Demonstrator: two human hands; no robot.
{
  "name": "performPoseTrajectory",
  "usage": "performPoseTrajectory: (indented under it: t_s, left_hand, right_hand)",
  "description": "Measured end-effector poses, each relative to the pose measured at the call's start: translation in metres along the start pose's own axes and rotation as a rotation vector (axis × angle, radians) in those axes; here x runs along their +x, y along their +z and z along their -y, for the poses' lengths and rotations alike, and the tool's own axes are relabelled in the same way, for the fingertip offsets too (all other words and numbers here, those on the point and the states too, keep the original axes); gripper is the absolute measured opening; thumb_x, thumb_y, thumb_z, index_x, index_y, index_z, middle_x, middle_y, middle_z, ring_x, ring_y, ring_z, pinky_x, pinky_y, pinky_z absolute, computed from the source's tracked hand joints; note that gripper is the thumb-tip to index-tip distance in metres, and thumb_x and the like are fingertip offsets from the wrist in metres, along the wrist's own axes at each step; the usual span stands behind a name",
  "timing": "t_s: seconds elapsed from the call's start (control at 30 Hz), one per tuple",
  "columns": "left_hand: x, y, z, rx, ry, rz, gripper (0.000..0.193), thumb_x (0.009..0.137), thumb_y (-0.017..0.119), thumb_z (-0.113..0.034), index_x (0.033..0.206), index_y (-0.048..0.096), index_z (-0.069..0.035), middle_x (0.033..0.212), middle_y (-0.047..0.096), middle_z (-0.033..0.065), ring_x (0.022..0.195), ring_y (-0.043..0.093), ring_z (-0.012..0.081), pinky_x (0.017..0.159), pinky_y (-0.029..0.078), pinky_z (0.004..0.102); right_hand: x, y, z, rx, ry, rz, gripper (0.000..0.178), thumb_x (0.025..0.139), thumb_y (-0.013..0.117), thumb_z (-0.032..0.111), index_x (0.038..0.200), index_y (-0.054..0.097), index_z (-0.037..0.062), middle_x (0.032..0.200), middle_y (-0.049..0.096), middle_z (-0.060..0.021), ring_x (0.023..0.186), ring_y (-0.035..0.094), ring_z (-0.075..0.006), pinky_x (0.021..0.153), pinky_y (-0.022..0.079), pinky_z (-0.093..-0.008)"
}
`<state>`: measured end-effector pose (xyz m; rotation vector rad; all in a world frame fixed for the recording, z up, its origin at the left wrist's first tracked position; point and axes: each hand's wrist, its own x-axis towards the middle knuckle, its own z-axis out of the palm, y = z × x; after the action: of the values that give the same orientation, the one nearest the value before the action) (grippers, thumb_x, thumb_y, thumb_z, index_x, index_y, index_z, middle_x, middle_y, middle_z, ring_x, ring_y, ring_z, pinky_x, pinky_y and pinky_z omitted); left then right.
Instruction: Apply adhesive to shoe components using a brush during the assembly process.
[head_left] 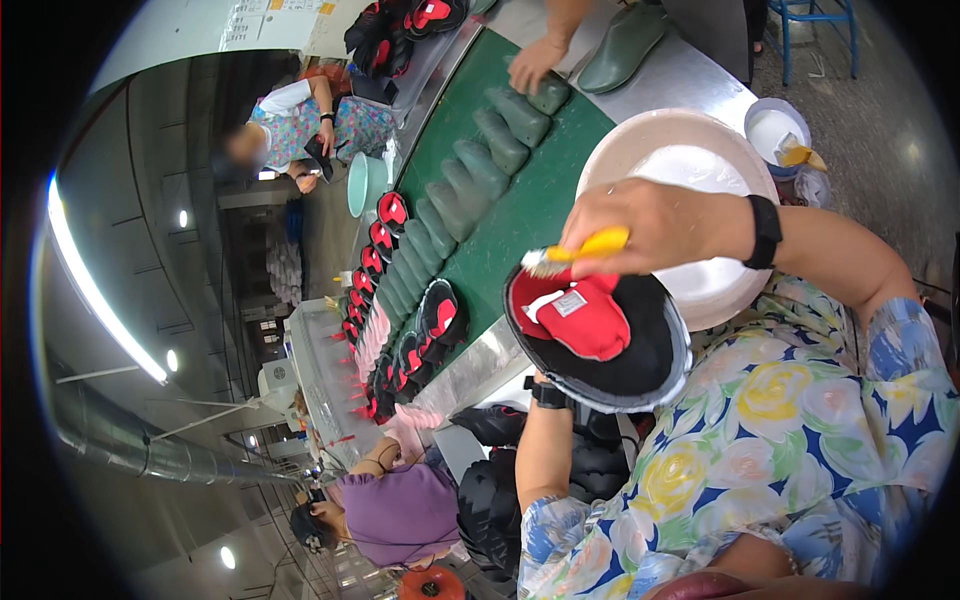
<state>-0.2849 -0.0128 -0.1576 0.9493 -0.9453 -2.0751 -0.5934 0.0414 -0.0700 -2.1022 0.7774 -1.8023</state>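
A black shoe upper (640, 335) with a red lining and a white label is held up tilted in front of me. My left hand (541, 379) supports it from beneath; the upper hides most of its fingers. In my right hand (640, 225) is a brush (600, 243) with a yellow handle, its whitish bristles touching the upper's inner edge near the red lining. Just behind my right hand stands a pale pink basin (612, 140) of white liquid.
A green conveyor belt (560, 165) carries rows of green shoe lasts (478, 170) and black-red uppers (438, 312). Another person's hand (536, 65) touches a last at the far end. A small bucket (757, 112) holds a second yellow-handled brush (800, 157). A co-worker in purple (400, 515) sits at left.
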Motion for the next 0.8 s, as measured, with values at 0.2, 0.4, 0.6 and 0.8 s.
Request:
performPoseTrajectory:
  t_s: [0.2, 0.4, 0.6, 0.8]
  left_hand:
    - [-0.005, 0.001, 0.021, -0.003, -0.015, 0.06, 0.047, 0.103, 0.046, -0.035, 0.141, 0.044, -0.007, 0.135, 0.057, 0.0134, 0.119, 0.059, 0.0281, 0.1, 0.051, 0.0433]
    - [0.001, -0.002, 0.016, -0.022, -0.009, 0.087, 0.047, 0.102, 0.047, -0.035, 0.14, 0.045, -0.007, 0.134, 0.058, 0.0133, 0.118, 0.06, 0.028, 0.099, 0.051, 0.0428]
    - [0.006, -0.011, 0.013, -0.067, 0.01, 0.092, 0.047, 0.102, 0.047, -0.035, 0.14, 0.045, -0.007, 0.133, 0.058, 0.0133, 0.117, 0.06, 0.0278, 0.099, 0.052, 0.0424]
    - [-0.011, -0.016, -0.001, -0.078, -0.014, 0.149, 0.046, 0.102, 0.047, -0.034, 0.14, 0.045, -0.007, 0.133, 0.058, 0.0132, 0.116, 0.061, 0.0276, 0.098, 0.052, 0.042]
  right_hand:
    - [0.011, 0.013, -0.022, -0.184, -0.103, 0.122, 0.022, 0.091, 0.064, 0.022, 0.089, 0.052, 0.0034, 0.082, 0.062, -0.0139, 0.079, 0.065, -0.0344, 0.071, 0.052, -0.0418]
    - [0.001, -0.007, -0.024, -0.152, 0.343, 0.227, 0.025, 0.088, 0.065, 0.022, 0.088, 0.052, 0.0006, 0.07, 0.061, -0.0176, 0.07, 0.064, -0.0384, 0.064, 0.049, -0.0436]
    - [-0.001, -0.031, -0.002, -0.086, 0.656, 0.404, 0.026, 0.089, 0.063, 0.023, 0.086, 0.053, -0.0004, 0.069, 0.062, -0.0172, 0.065, 0.062, -0.0354, 0.06, 0.048, -0.0383]
    - [-0.005, -0.012, -0.013, -0.153, 0.132, 0.125, 0.023, 0.092, 0.063, 0.021, 0.094, 0.051, 0.0019, 0.079, 0.061, -0.0141, 0.072, 0.062, -0.035, 0.065, 0.049, -0.0408]
